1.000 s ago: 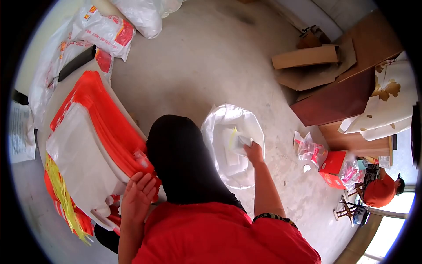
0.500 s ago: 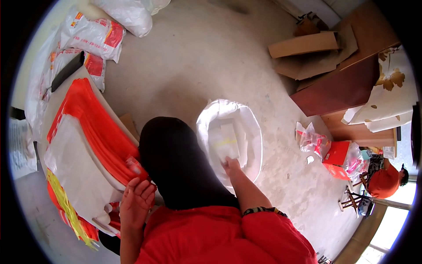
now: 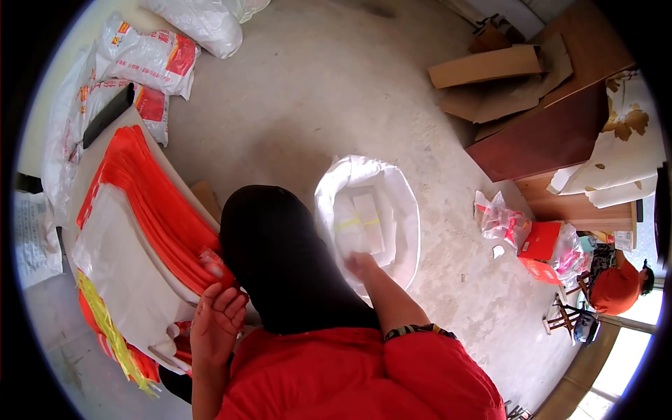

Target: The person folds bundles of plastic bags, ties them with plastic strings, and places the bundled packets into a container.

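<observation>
A white woven sack (image 3: 404, 210) stands upright with its mouth spread wide. Inside lies a white packet tied with a thin yellow strip (image 3: 364, 222). My right hand (image 3: 360, 266) reaches into the sack by the packet's near edge; its fingers are too blurred to show whether they hold anything. Palm up, my left hand (image 3: 218, 318) is open and holds nothing, its fingers loosely curved. It rests beside a stack of red plastic sheets or bags (image 3: 164, 203) and a white stack (image 3: 133, 259). Yellow strips (image 3: 115, 336) hang along the stack's outer side.
Full white and red printed bags (image 3: 150, 59) lie at the upper left. An open cardboard box (image 3: 490, 77) sits by a brown wooden cabinet (image 3: 553, 133). A red box (image 3: 542, 241) with plastic bags stands on the right, near a seated person (image 3: 616, 290).
My right hand has shifted slightly left and down, away from the packet's middle. The packet's yellow strip shows at a slightly different spot. My left hand stays still.
</observation>
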### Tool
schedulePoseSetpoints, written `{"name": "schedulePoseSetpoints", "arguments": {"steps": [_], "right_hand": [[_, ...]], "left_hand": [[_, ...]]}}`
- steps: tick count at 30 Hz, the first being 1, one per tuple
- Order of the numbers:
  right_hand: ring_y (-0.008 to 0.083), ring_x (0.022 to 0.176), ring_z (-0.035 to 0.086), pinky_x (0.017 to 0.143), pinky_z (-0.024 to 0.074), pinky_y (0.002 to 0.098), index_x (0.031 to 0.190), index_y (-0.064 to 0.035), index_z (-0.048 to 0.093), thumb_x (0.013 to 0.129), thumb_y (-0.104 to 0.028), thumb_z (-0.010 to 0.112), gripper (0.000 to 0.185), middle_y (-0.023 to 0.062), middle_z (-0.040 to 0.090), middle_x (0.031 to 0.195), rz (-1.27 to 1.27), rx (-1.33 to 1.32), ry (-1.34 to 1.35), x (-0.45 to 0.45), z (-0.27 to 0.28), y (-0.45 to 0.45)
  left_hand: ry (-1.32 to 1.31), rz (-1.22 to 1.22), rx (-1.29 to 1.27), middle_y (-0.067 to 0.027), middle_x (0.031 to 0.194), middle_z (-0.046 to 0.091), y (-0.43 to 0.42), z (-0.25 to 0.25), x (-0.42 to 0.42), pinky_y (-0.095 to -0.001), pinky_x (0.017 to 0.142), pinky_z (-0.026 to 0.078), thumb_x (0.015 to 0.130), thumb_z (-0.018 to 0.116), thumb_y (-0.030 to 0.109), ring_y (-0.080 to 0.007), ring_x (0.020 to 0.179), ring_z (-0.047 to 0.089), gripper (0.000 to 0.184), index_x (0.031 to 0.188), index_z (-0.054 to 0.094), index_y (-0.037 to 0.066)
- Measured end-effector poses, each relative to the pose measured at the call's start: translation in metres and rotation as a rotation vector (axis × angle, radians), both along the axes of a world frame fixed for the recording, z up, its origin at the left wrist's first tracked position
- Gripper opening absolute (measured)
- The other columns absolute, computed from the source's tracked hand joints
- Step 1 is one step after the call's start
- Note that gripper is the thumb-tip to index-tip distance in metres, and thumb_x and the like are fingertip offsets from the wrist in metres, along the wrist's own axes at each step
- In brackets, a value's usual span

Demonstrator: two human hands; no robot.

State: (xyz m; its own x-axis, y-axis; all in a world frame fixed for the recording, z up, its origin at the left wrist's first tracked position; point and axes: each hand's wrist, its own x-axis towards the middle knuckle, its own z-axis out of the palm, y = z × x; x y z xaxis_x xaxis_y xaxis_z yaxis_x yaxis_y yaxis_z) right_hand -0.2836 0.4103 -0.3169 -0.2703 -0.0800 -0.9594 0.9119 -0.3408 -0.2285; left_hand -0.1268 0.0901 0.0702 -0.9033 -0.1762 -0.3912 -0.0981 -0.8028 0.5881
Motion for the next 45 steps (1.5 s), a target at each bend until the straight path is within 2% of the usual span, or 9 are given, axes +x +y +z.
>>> {"name": "schedulePoseSetpoints", "arguments": {"steps": [10,15,17,24,30,33,34,36,45], "right_hand": [[0.018,0.085,0.065,0.071,0.0593,0.0312,0.105,-0.006,0.064,0.099,-0.018,0.068,0.014,0.0063,0.065,0.101,0.426,-0.01,0.041,0.012,-0.024,0.02],[0.0212,0.093,0.065,0.073,0.0589,0.0321,0.128,-0.0078,0.059,0.1,-0.014,0.059,0.029,0.0076,0.064,0.11,0.967,0.5,0.623,0.015,-0.173,0.058],[0.0225,0.096,0.066,0.074,0.0588,0.0324,0.138,-0.0085,0.056,0.101,-0.012,0.056,0.037,0.0082,0.064,0.114,0.94,0.591,0.687,0.021,-0.232,0.078],[0.0263,0.093,0.067,0.075,0.0585,0.0366,0.138,-0.0109,0.057,0.101,-0.014,0.055,0.037,0.0078,0.064,0.116,0.939,0.544,0.722,0.031,-0.253,0.102],[0.0205,0.096,0.066,0.084,0.0548,0.0384,0.115,-0.0096,0.069,0.102,-0.022,0.055,0.023,0.0046,0.07,0.102,1.639,0.613,0.987,0.014,-0.121,0.053],[0.0184,0.095,0.065,0.086,0.0532,0.0394,0.108,-0.0093,0.071,0.104,-0.034,0.054,0.03,0.0023,0.07,0.106,0.746,-0.101,0.485,0.033,-0.115,0.049],[0.0202,0.101,0.065,0.095,0.0506,0.0365,0.126,-0.0101,0.07,0.104,-0.047,0.054,0.045,0.004,0.072,0.114,1.051,0.015,0.364,0.003,-0.029,0.026],[0.0202,0.111,0.061,0.101,0.0454,0.0372,0.133,-0.0115,0.065,0.103,-0.054,0.051,0.054,0.0045,0.068,0.124,0.998,-0.05,0.255,-0.011,0.041,0.007],[0.0289,0.149,0.038,0.118,0.0344,0.042,0.163,-0.0115,0.031,0.101,-0.053,0.057,0.079,0.0151,0.034,0.166,0.979,-0.249,0.496,-0.021,0.084,-0.016]], "left_hand": [[0.025,-0.031,-0.007,-0.0153,0.13,0.069,0.002,0.0,0.002,-0.0426,0.109,0.052,0.113,0.043,0.031,-0.0333,0.127,0.064,0.041,0.142,0.052,0.005],[0.006,-0.034,-0.021,-0.0142,0.124,0.07,0.001,-0.001,0.003,-0.0424,0.108,0.052,0.113,0.043,0.032,-0.0328,0.126,0.065,0.04,0.14,0.053,0.004],[0.002,-0.045,-0.034,-0.012,0.123,0.071,0.0,-0.002,0.003,-0.0424,0.107,0.053,0.113,0.044,0.033,-0.0315,0.124,0.065,0.04,0.14,0.054,0.006],[-0.012,-0.035,-0.006,-0.0124,0.118,0.07,0.002,-0.004,0.003,-0.0421,0.107,0.052,0.112,0.045,0.033,-0.0312,0.121,0.066,0.04,0.138,0.054,0.004],[-0.006,-0.076,-0.018,-0.0126,0.118,0.069,0.003,-0.005,-0.003,-0.0415,0.108,0.052,0.11,0.05,0.033,-0.0307,0.12,0.067,0.041,0.139,0.053,0.004],[-0.026,-0.088,-0.031,-0.0131,0.118,0.07,0.006,0.0,-0.005,-0.0411,0.108,0.052,0.109,0.053,0.033,-0.0306,0.12,0.067,0.042,0.138,0.053,0.004],[-0.023,-0.091,-0.033,-0.0132,0.118,0.07,0.006,0.001,-0.004,-0.0411,0.108,0.052,0.109,0.054,0.033,-0.0307,0.12,0.067,0.042,0.138,0.053,0.004],[-0.015,-0.098,-0.036,-0.0134,0.119,0.07,0.007,0.002,-0.002,-0.041,0.108,0.052,0.108,0.055,0.033,-0.0308,0.12,0.067,0.042,0.138,0.053,0.004],[0.058,-0.105,-0.108,-0.0116,0.115,0.071,0.016,0.017,0.008,-0.0417,0.107,0.053,0.111,0.048,0.033,-0.0301,0.119,0.067,0.038,0.138,0.055,0.006]]}}
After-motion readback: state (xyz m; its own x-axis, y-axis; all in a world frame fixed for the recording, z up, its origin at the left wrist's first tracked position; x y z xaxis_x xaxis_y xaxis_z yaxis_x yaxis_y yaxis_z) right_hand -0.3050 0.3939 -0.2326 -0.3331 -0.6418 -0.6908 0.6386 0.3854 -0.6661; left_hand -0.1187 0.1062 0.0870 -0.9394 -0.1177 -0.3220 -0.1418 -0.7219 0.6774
